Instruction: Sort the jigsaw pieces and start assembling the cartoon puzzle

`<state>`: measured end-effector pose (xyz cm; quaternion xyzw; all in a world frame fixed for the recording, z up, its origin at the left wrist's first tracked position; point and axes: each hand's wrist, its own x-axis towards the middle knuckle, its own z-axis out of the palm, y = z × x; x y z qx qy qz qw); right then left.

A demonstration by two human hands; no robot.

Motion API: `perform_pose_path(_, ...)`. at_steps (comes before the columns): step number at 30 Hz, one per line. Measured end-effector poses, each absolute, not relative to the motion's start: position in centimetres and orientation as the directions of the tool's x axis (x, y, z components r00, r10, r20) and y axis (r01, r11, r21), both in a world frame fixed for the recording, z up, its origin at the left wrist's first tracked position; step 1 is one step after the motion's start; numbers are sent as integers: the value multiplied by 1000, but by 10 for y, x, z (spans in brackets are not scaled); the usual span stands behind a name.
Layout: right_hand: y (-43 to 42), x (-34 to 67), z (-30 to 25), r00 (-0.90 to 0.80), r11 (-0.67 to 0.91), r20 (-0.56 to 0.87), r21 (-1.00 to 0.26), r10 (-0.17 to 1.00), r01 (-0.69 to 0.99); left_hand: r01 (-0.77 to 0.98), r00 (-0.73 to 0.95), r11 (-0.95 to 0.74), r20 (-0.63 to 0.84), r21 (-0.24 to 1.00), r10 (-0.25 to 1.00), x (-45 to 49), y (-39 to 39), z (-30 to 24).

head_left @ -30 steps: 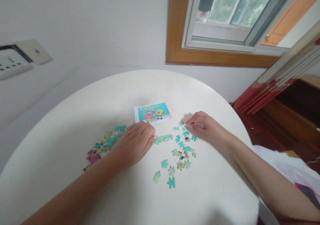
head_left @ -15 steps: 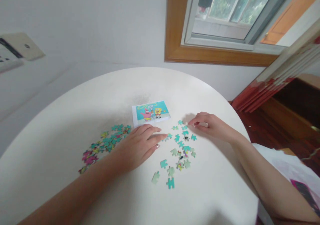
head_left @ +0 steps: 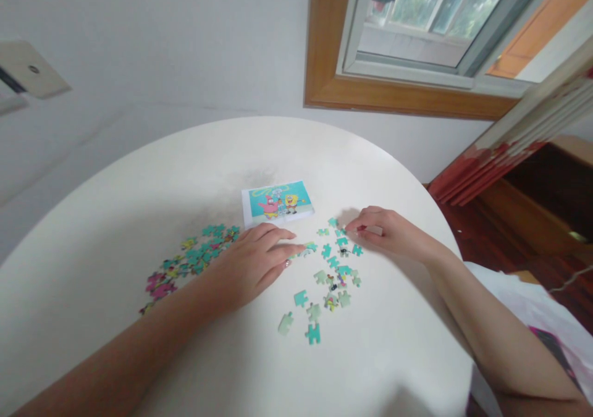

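Note:
My left hand (head_left: pixel 257 259) lies palm down on the white round table (head_left: pixel 370 367), fingers spread. Its index fingertip touches a short strip of joined jigsaw pieces (head_left: pixel 309 249), which it partly covers. My right hand (head_left: pixel 377 228) has thumb and fingers pinched together at the edge of a teal puzzle piece (head_left: pixel 340 233); the fingertips hide part of the grip. Several loose teal and pale green pieces (head_left: pixel 313 333) are scattered between and below the hands. A picture card (head_left: pixel 278 202) with cartoon figures lies beyond the left hand.
A heap of mixed puzzle pieces (head_left: pixel 199 256) lies left of my left hand, partly behind that forearm. The table's far edge is close to the wall (head_left: pixel 185 46) and the wood-framed window (head_left: pixel 319 92). A red and white curtain (head_left: pixel 482 164) hangs at the right.
The right fingertips have moved slightly left, closer to the teal piece. My left hand has shifted a little, showing more of the joined strip. The whole view has tilted slightly.

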<state>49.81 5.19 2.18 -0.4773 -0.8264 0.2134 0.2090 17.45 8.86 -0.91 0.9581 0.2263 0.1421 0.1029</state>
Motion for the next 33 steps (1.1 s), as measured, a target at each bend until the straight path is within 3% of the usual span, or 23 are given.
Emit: perform_pose_path(33,50,497,23,-436,436,141,-555,889,709,402,857,-868,213,293,469,176,87,-6)
